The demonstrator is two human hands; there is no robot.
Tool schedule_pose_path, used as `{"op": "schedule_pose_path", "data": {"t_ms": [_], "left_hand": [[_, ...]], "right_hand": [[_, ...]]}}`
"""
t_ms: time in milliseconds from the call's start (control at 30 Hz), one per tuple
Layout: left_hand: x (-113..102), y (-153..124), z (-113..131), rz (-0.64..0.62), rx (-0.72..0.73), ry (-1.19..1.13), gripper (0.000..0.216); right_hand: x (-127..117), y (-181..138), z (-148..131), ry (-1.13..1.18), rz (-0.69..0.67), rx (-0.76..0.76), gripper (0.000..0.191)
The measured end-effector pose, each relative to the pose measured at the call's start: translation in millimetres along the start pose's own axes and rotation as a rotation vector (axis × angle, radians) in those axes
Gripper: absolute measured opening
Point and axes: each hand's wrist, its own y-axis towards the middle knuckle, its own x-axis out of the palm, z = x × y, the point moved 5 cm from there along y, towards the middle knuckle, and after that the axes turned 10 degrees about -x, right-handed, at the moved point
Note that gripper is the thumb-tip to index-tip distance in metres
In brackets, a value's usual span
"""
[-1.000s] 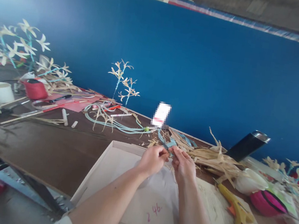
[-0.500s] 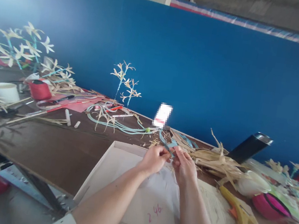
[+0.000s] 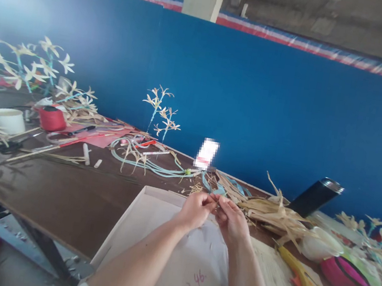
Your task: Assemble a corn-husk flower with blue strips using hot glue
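Observation:
My left hand and my right hand meet fingertip to fingertip above the far end of a shallow white cardboard box. Both are closed in a pinch, and whatever lies between the fingertips is too small and covered to make out. Right behind the fingers is a light blue strip; I cannot tell whether it runs into them. Dried tan husks lie beside my right hand. Small tan scraps are scattered just beyond my left hand.
A yellow glue gun rests on paper at the right, near a pink pouch and a tilted black flask. A lit phone stands ahead. Pale blue cords, husk flowers, red thread and a white cup lie leftward.
The view has tilted up slightly, so things sit lower in the picture. My fingertips have drawn closer together, and the blue strip that showed at them now appears behind them.

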Motion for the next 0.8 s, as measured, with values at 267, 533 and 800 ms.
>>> {"op": "schedule_pose_path", "data": {"t_ms": [267, 533, 800], "left_hand": [[2.3, 1.5, -4.2, -0.013, -0.014, 0.029, 0.024], [0.6, 1.0, -6.4, 0.010, 0.073, 0.189, 0.028], [1.5, 2.8, -8.7, 0.020, 0.055, 0.250, 0.029]], "right_hand": [[-1.1, 0.9, -2.1, -0.062, 0.048, -0.036, 0.027], [-3.2, 1.6, 1.1, -0.077, 0.093, -0.034, 0.029], [-2.4, 2.2, 3.6, -0.067, 0.092, -0.046, 0.029]]}}
